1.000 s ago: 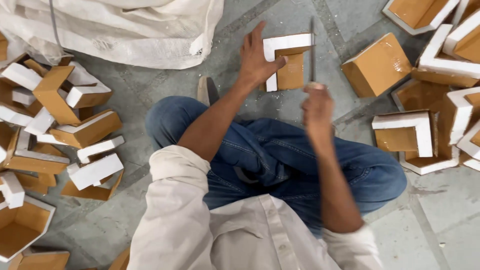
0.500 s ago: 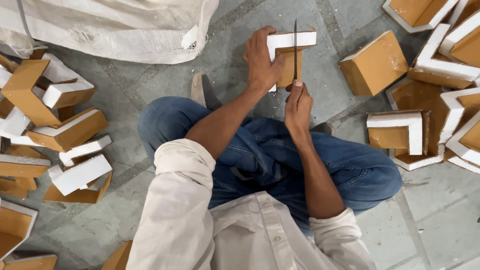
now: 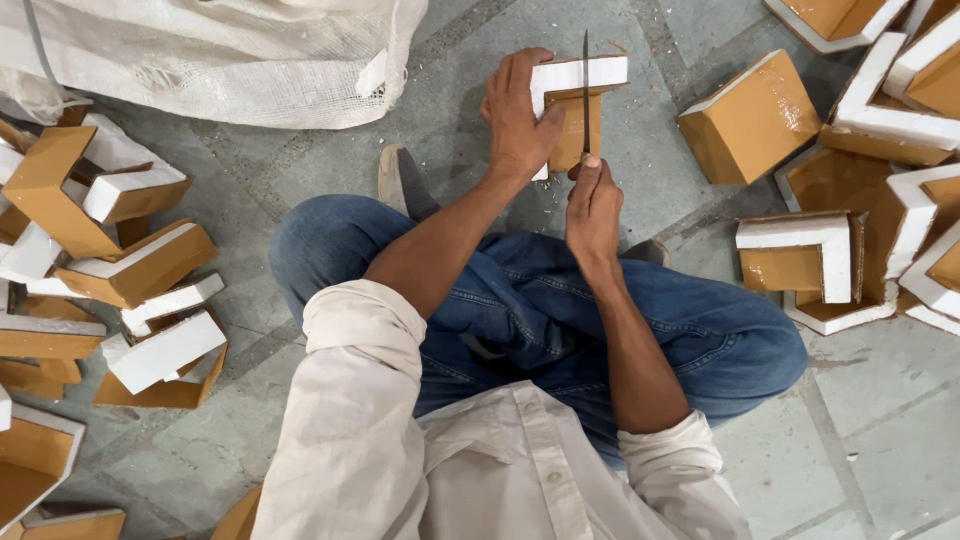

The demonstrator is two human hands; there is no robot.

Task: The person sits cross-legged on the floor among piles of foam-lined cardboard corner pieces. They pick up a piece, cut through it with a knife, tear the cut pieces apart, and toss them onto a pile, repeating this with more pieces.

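Since half second ago, your right hand [image 3: 592, 205] stayed fisted on blade [image 3: 585, 85], upright against corner piece [image 3: 578, 105]; left hand [image 3: 518, 115] clamps piece's left side.

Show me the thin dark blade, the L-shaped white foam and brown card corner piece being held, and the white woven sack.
thin dark blade [image 3: 585, 90], head view, mid-blade.
L-shaped corner piece [image 3: 590, 72], head view, white top edge.
white woven sack [image 3: 240, 55], head view, its front side.
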